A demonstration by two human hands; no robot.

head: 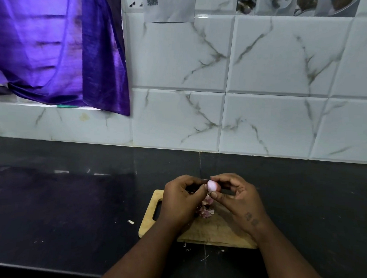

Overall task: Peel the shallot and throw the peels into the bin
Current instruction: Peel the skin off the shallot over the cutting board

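Fingers (215,195) of both my hands pinch the shallot (211,185); I should strip skin gently, dropping peels (205,211) onto the cutting board (216,231).

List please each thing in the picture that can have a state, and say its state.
Shallot: mostly peeled, pale pink, held above the board between both hands.
Peels: loose, piled on the board, not yet binned.
Cutting board: flat on the dark counter, handle hole at left.
Left hand: closed, fingertips at the shallot.
Right hand: pinching the shallot.
Purple curtain: hanging, drawn over the window.
Bin: not in view.
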